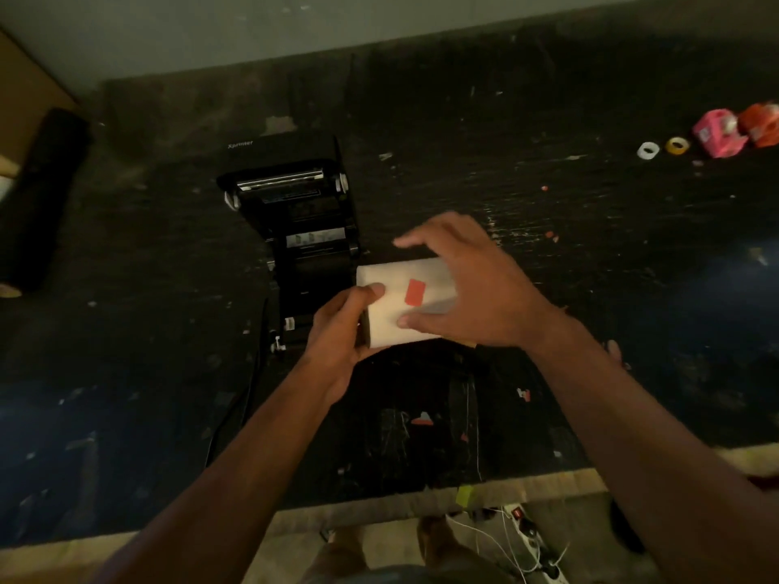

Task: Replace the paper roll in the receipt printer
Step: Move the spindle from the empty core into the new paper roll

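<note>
A black receipt printer (295, 229) stands on the dark table with its lid swung open toward the back, showing the roller and the bare paper bay. Just right of its front I hold a white paper roll (392, 307) sealed with a small red sticker (415, 292). My left hand (341, 330) grips the roll's left end. My right hand (468, 288) reaches over its right side, thumb on the front of the roll and fingers spread above it.
A black cable (248, 398) runs from the printer toward the table's front edge. At the far right lie a white tape ring (648, 150), a yellow one (677, 145) and pink and orange packages (716, 134). A dark roll (40, 196) lies at the far left. A power strip (531, 537) is on the floor.
</note>
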